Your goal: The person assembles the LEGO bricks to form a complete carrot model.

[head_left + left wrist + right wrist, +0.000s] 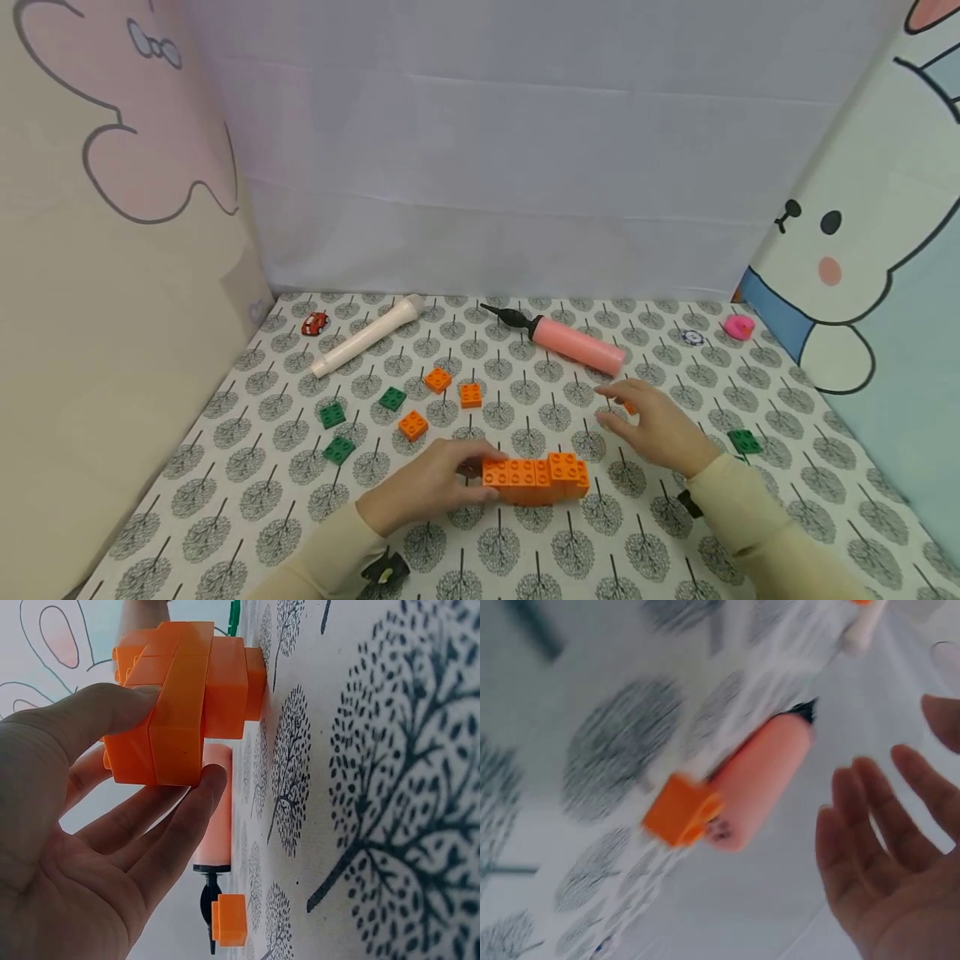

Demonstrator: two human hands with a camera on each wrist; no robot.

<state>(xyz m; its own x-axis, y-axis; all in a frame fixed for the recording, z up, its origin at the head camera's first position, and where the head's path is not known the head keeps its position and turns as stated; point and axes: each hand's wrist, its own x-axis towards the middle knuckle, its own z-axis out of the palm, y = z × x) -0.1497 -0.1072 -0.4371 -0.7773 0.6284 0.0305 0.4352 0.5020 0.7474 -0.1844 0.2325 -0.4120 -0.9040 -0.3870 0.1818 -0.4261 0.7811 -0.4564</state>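
Note:
My left hand (435,483) grips the left end of an orange toy-brick assembly (528,479), thumb on one side and fingers on the other. In the left wrist view the assembly (176,705) shows several joined bricks, with narrower ones low against the cloth. Over the cloth to the right, my right hand (652,421) is spread with nothing in it. Just behind its fingers lies a loose orange brick (630,407), partly hidden by them. The right wrist view, blurred, shows this orange brick (681,810) apart from the fingertips.
Loose orange bricks (413,425) and green bricks (339,450) lie left of centre; another green brick (745,442) is at right. Farther back are a white tube (367,336), a pink pump (577,346), a red toy car (315,323), a round chip (692,337) and a pink duck (738,327).

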